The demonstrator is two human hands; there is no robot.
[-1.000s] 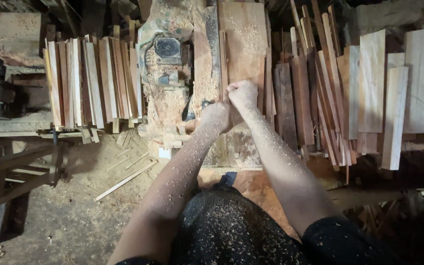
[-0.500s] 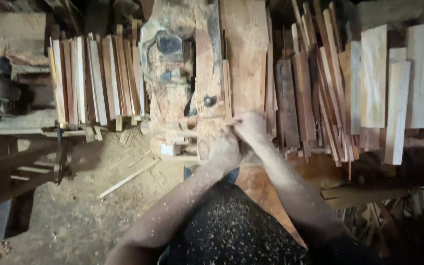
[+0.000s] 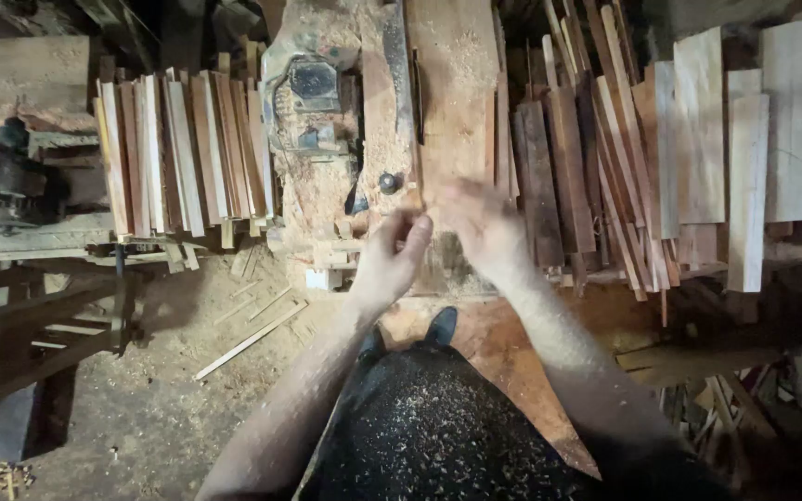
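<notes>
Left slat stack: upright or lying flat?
Upright on edge: the slats stand side by side, thin edges facing the camera, leaning slightly.

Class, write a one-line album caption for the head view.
Both hands, left hand and blurred right hand, meet over a sawdust-covered saw bench between stacks of wooden slats.

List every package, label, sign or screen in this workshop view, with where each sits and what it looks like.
None can be made out: no package, label, sign or screen shows.
What does show near the left hand and right hand: a sawdust-caked machine at top centre, pale and reddish wooden slats stacked on the left, and more boards leaning on the right.
</notes>
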